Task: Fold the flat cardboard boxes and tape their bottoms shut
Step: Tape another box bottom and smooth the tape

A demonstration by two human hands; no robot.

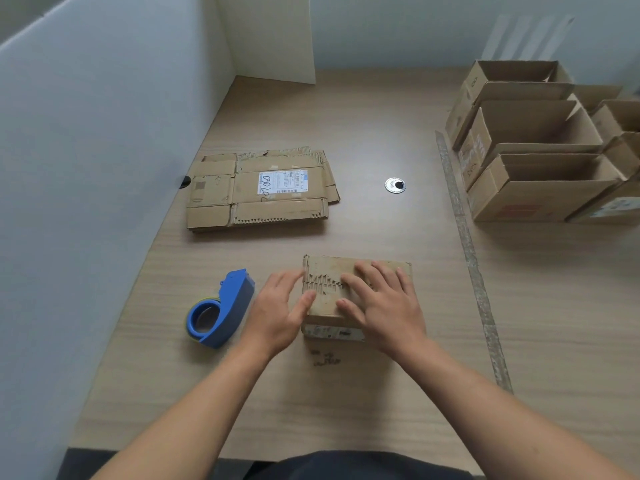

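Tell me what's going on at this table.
A person presses the left hand and right hand flat on the closed flaps of a small cardboard box. The blue tape dispenser lies untouched beside the left hand. A stack of flat boxes waits farther back; folded boxes stand open at right.

label [281, 182] on flat box [214, 192], handwritten "0302"

A box [325, 268] stands on the counter [346, 403], near its front edge. The right hand [384, 306] lies flat on top of the box, and the left hand [277, 313] touches its left side. A tape dispenser [221, 310] lies just left of that hand. Behind and to the left lies a stack of flat boxes [263, 188], with a round hole cover [394, 185] to its right. Open boxes [533, 150] stand in a row at the far right.
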